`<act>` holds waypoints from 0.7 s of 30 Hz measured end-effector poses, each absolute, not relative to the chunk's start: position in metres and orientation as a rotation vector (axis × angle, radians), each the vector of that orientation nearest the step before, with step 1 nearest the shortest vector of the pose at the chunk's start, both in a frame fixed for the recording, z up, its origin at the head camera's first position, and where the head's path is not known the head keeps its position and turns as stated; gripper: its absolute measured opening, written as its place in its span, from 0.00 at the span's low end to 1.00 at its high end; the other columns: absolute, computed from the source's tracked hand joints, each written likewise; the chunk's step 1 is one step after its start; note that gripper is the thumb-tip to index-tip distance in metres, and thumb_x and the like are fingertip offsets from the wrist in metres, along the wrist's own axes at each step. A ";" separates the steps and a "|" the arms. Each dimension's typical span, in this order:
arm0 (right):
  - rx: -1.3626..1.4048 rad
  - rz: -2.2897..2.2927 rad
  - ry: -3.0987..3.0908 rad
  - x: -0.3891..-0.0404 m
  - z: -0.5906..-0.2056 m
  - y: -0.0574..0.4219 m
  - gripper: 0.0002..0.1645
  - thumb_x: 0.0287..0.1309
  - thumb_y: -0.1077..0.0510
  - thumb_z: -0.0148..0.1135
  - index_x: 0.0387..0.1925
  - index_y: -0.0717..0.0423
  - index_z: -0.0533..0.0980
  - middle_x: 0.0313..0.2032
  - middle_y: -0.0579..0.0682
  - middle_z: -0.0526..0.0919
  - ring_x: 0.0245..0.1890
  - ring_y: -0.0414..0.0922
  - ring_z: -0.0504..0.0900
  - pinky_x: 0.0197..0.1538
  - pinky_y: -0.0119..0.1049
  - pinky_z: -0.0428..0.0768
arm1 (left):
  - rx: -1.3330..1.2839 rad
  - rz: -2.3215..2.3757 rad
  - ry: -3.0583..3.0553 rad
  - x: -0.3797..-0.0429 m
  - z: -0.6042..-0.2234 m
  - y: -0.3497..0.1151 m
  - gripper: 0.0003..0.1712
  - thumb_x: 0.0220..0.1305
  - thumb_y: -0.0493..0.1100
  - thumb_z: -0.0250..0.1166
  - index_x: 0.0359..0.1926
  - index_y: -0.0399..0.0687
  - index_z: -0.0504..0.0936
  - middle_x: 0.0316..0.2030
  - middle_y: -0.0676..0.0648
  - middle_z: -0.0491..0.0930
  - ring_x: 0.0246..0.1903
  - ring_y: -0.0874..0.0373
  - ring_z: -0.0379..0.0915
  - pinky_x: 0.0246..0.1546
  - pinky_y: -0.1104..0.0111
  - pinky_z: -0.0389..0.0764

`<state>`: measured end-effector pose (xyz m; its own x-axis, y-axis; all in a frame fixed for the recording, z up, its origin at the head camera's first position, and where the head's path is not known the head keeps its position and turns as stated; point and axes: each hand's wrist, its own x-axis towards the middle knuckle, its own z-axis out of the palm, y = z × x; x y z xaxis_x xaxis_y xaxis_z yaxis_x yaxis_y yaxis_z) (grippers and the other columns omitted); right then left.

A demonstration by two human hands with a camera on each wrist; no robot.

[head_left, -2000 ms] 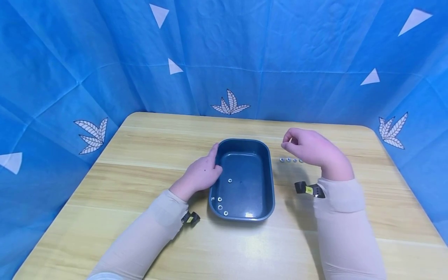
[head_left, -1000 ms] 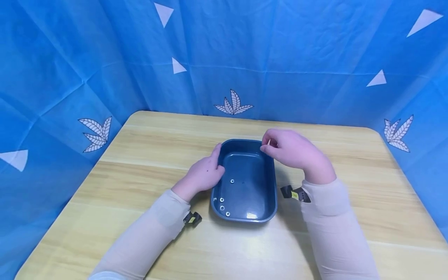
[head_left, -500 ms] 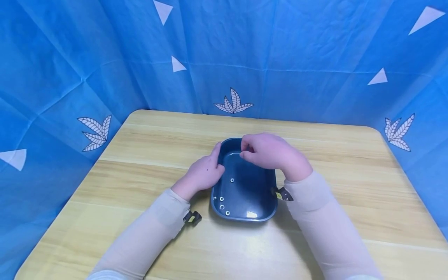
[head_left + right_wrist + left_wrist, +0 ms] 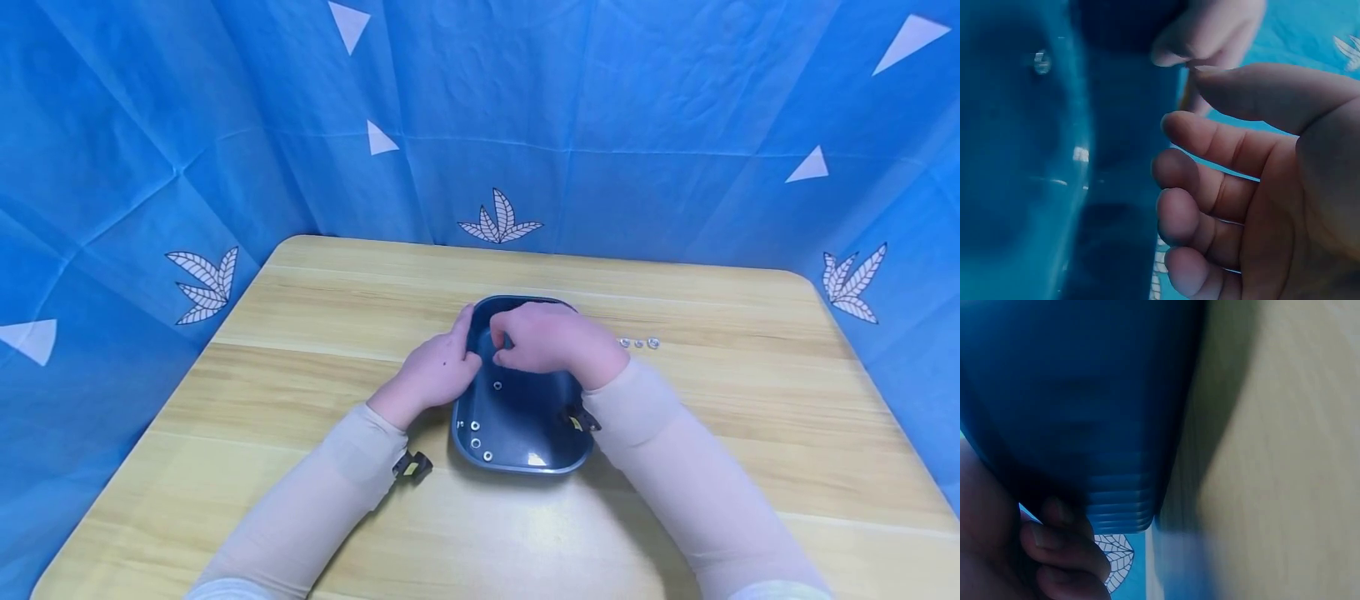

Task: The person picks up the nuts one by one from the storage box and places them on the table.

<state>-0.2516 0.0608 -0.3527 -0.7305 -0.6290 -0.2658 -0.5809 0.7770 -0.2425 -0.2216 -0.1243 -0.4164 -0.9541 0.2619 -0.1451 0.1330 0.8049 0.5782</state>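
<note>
A dark blue plastic tray (image 4: 525, 465) stands on the wooden table, holding several small metal nuts (image 4: 487, 456), mostly near its front left corner. My left hand (image 4: 435, 367) grips the tray's left side, its index finger along the rim and other fingers curled against the outer wall in the left wrist view. Over the tray's far half is my right hand (image 4: 551, 337). The right wrist view shows its thumb and index finger apart, with nothing visible between them; a lone nut (image 4: 1042, 62) lies on the tray floor there.
Right of the tray, more nuts (image 4: 653, 342) lie in a row on the table (image 4: 750, 417); my right wrist may cover others. A blue patterned cloth (image 4: 637, 125) hangs behind and at both sides.
My right hand has moved left from above the row of nuts, across the tray's right rim, and lower over the tray. Its thumb and fingertips have spread slightly. My left hand stays on the tray.
</note>
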 end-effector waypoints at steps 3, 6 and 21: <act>-0.933 -0.145 2.612 -0.252 -0.360 0.056 0.11 0.65 0.46 0.64 0.45 0.44 0.80 0.35 0.42 0.82 0.36 0.45 0.79 0.43 0.44 0.77 | 0.310 0.853 2.786 -0.222 -0.417 -0.124 0.44 0.73 0.47 0.51 0.81 0.46 0.38 0.19 0.46 0.73 0.18 0.51 0.73 0.23 0.58 0.72; -0.952 -0.115 2.600 -0.252 -0.369 0.053 0.11 0.64 0.48 0.65 0.45 0.44 0.80 0.37 0.42 0.82 0.36 0.44 0.78 0.44 0.43 0.78 | 0.307 0.853 2.782 -0.223 -0.418 -0.125 0.45 0.73 0.47 0.51 0.81 0.46 0.38 0.20 0.46 0.73 0.18 0.51 0.73 0.23 0.58 0.73; -1.085 -0.133 2.570 -0.255 -0.389 0.049 0.08 0.59 0.57 0.69 0.40 0.45 0.79 0.34 0.39 0.81 0.36 0.42 0.78 0.48 0.38 0.78 | 0.305 0.858 2.789 -0.223 -0.419 -0.124 0.45 0.72 0.47 0.51 0.82 0.47 0.39 0.21 0.45 0.73 0.21 0.51 0.73 0.24 0.58 0.72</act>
<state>-0.2551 0.0492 -0.3892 -0.6472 -0.7096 -0.2785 -0.6771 0.7030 -0.2176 -0.2225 -0.1243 -0.4193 -0.9572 0.2558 -0.1354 0.1354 0.8093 0.5716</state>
